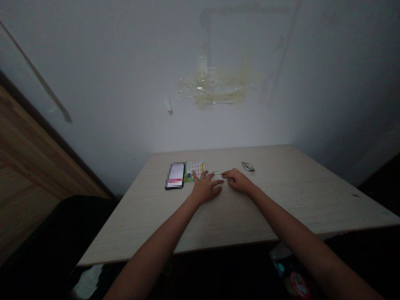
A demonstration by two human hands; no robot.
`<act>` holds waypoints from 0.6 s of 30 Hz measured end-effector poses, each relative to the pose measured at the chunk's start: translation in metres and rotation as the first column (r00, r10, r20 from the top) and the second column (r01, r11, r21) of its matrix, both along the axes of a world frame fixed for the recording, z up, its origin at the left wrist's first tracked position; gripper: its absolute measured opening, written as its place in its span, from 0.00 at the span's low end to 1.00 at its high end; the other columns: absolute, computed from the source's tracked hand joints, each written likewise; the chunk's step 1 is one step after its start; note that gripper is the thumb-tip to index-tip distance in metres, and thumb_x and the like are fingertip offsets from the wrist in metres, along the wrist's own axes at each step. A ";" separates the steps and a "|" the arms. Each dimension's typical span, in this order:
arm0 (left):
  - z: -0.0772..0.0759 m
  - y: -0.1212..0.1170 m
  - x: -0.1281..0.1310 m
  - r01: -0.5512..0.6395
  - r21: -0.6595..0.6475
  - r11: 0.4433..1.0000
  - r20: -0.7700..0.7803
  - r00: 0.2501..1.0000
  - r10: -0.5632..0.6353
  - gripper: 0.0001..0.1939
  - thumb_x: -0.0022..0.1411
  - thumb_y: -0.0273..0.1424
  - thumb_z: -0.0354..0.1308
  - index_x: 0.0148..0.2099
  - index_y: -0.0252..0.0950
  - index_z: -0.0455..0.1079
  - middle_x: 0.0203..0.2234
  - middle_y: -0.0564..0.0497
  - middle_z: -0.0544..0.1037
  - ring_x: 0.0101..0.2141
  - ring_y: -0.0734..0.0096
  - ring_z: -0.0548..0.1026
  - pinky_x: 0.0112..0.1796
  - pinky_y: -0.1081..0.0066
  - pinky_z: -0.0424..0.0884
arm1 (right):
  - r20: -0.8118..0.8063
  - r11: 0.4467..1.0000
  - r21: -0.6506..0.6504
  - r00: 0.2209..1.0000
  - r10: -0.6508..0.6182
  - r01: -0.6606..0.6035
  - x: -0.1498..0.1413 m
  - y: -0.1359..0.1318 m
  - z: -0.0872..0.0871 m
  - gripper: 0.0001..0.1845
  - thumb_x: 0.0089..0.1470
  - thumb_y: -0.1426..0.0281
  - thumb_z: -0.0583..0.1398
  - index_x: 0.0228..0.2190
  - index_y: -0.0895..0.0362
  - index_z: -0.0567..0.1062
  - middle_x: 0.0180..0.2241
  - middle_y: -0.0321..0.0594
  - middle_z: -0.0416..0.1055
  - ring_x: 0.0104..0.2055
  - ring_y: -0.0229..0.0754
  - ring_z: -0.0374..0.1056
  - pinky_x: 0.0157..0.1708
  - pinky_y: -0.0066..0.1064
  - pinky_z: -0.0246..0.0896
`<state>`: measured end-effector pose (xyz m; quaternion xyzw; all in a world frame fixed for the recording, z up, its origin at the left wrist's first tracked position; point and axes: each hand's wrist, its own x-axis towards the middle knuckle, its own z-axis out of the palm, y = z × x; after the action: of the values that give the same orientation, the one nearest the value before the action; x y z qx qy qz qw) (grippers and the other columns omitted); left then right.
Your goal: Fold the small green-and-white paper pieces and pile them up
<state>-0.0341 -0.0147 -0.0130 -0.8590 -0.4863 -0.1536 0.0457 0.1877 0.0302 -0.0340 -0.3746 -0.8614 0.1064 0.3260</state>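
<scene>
My left hand (205, 188) rests on the table with its fingers spread. Its fingertips reach the near edge of a printed leaflet (196, 166) and the left side of a small white paper piece with a green edge (218, 176). From the other side, my right hand (240, 181) lays its outstretched fingertips on that paper piece, its thumb lower and apart. Both hands partly cover the paper, so its full shape is hidden. Left of the leaflet lies a phone (175, 176) with a lit, blurred screen.
A small crumpled packet or folded paper (248, 166) lies beyond my right hand. The pale wooden table (150, 216) meets a wall (125, 83) with peeling tape (212, 89). A wooden panel (31, 154) stands at the left. Below the table's front edge are dim, colourful items (298, 283).
</scene>
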 end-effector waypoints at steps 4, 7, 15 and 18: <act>0.000 -0.001 0.001 -0.003 0.008 1.000 -0.005 1.000 0.003 0.18 0.64 0.48 0.52 0.56 0.63 0.67 0.58 0.52 0.67 0.62 0.46 0.54 0.55 0.24 0.33 | -0.011 1.000 -0.014 1.000 0.007 -0.007 -0.001 -0.002 0.003 0.22 0.48 0.79 0.56 0.44 0.56 0.79 0.47 0.44 0.76 0.51 0.47 0.69 0.55 0.44 0.61; 0.000 -0.001 0.001 0.001 0.015 1.000 -0.006 1.000 -0.001 0.18 0.64 0.49 0.51 0.56 0.63 0.67 0.58 0.52 0.67 0.62 0.47 0.54 0.54 0.24 0.33 | -0.026 1.000 -0.027 1.000 0.001 -0.001 0.000 -0.002 0.002 0.22 0.50 0.79 0.56 0.46 0.56 0.78 0.47 0.44 0.76 0.52 0.47 0.68 0.56 0.45 0.61; 0.000 0.001 -0.001 0.012 0.035 0.999 0.017 1.000 -0.013 0.18 0.64 0.48 0.52 0.55 0.61 0.69 0.56 0.52 0.70 0.62 0.47 0.56 0.55 0.25 0.31 | -0.060 0.999 -0.016 0.998 -0.036 0.035 0.003 0.000 -0.003 0.19 0.50 0.78 0.58 0.44 0.56 0.78 0.50 0.46 0.73 0.54 0.46 0.66 0.58 0.46 0.59; 0.001 0.001 0.000 -0.021 0.038 0.999 0.035 0.999 0.019 0.18 0.64 0.47 0.52 0.55 0.58 0.69 0.55 0.51 0.72 0.61 0.48 0.58 0.56 0.26 0.29 | -0.041 0.999 0.010 0.999 -0.035 0.036 0.003 0.000 -0.001 0.18 0.50 0.78 0.58 0.42 0.55 0.79 0.48 0.47 0.74 0.53 0.47 0.66 0.56 0.46 0.60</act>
<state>-0.0344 -0.0141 -0.0115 -0.8503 -0.4925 -0.1774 0.0551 0.1910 0.0299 -0.0351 -0.3858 -0.8484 0.1037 0.3474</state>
